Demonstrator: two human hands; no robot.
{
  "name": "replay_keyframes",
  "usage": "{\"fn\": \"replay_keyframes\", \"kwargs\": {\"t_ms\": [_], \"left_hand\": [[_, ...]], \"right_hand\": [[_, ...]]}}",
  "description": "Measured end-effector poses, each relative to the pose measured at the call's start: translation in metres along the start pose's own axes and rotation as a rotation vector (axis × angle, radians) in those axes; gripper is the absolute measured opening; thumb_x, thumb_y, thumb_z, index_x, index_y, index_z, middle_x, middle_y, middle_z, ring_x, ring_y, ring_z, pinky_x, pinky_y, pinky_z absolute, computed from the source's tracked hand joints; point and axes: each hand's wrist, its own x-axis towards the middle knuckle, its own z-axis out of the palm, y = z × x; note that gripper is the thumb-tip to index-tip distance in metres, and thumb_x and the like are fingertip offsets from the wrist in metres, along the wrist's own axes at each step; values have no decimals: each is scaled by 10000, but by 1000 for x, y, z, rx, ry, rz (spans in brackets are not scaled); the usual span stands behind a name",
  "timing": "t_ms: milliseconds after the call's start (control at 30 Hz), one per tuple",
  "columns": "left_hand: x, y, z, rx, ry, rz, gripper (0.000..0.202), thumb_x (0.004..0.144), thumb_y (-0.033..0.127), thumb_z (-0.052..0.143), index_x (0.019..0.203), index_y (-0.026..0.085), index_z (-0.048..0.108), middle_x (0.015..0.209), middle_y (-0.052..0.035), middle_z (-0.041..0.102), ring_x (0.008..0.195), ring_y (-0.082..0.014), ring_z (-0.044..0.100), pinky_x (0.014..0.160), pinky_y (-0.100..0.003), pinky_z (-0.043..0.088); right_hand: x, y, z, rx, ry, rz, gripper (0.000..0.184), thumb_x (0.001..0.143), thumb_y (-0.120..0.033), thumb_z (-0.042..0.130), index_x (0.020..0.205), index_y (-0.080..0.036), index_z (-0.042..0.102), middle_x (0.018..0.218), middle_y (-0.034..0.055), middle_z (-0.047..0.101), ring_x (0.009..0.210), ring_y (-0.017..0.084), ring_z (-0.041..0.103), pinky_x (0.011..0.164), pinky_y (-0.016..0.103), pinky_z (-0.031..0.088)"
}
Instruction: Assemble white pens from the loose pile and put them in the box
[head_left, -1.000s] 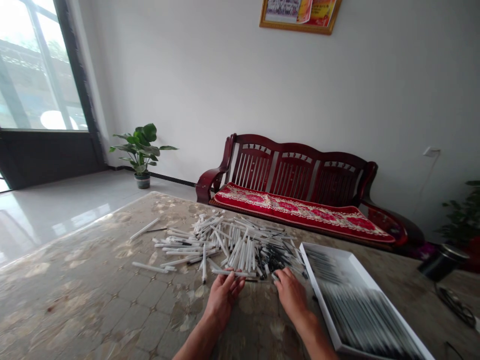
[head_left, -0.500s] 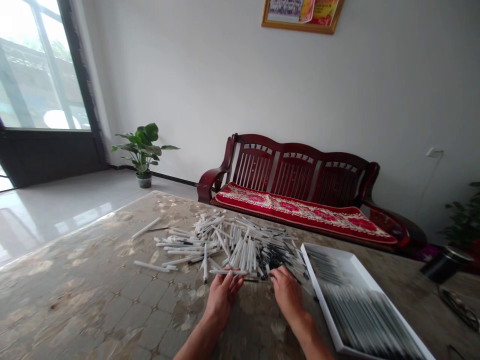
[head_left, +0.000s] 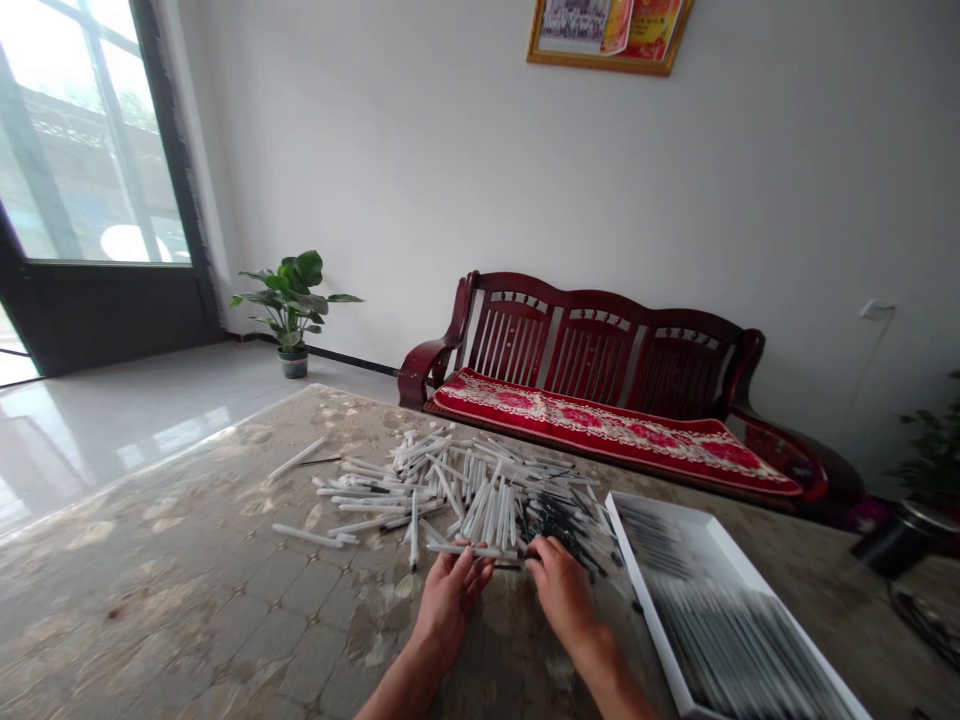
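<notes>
A loose heap of white plastic pen barrels (head_left: 465,497) lies on the patterned table top (head_left: 165,590), with thin black pen refills (head_left: 556,527) tangled at its right end. My left hand (head_left: 451,600) grips one white barrel (head_left: 472,551) crosswise at the heap's front edge. Just to the right, my right hand (head_left: 561,590) has its fingertips pinched together against the black refills. Whether those fingers hold a refill is hidden by the hand.
A white tray (head_left: 679,590) of neatly aligned black-and-white pens sits right of my hands. A black cup (head_left: 896,540) and dark glasses (head_left: 922,625) lie at the far right. Beyond the table stand a red-cushioned wooden bench (head_left: 600,380) and a potted plant (head_left: 291,310).
My right hand has shifted left, closer to the barrel in my left hand and into the black refills. The left hand still has its barrel. The whole view has tilted slightly.
</notes>
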Motion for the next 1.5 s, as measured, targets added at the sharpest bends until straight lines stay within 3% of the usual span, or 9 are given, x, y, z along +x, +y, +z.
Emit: {"fn": "replay_keyframes", "kwargs": {"t_ms": [167,433,733,1000,1100,1267,1367,1500], "left_hand": [[0,-2,-1,13,-20,-3,139,830,45,627,885,150,553,825,-66,727,702,-158,737,649,-250,614],[0,-2,-2,22,-31,-6,166,799,57,672,880,152,562,820,-64,728,704,-161,736,646,-250,612],[-1,-4,-2,44,-68,3,245,715,118,776,852,159,578,821,-62,735,710,-166,728,642,-261,605],[-3,-5,-2,78,-110,27,442,555,281,889,850,176,577,823,-41,741,729,-176,724,649,-264,589],[-5,-4,-2,108,-142,60,464,538,330,889,843,176,575,829,-36,741,743,-189,726,643,-270,585],[-6,-4,0,109,-123,47,464,517,309,896,830,173,581,815,-26,739,717,-178,719,646,-271,585],[-6,-3,1,94,-112,35,462,516,307,899,827,169,587,812,-28,736,704,-163,710,641,-255,582],[-7,-4,0,91,-130,65,453,528,314,895,825,171,585,811,-23,731,698,-153,703,646,-250,582]], "right_hand": [[-6,-10,7,378,153,45,146,800,-182,549,834,-219,687,837,43,710,768,195,668,690,256,493],[-8,-30,10,552,149,134,84,752,-216,585,804,-204,650,776,45,723,692,198,671,645,268,511],[-8,-33,8,498,158,105,57,749,-179,585,783,-209,620,749,27,708,675,183,667,628,246,496],[-10,-31,8,258,221,-89,191,745,-68,555,821,-228,628,802,14,690,764,183,660,694,254,482],[-11,-29,9,270,216,-81,217,739,-61,560,844,-235,637,822,14,698,784,185,667,708,255,489],[-10,-26,7,442,133,33,220,760,-110,564,931,-220,648,818,20,716,741,177,680,676,243,503],[-10,-27,3,405,115,-11,113,801,-167,558,830,-226,651,825,28,707,775,187,663,698,255,482],[-12,-29,3,314,115,-40,153,874,-264,511,792,-228,636,806,43,695,775,189,643,692,257,447]]}}
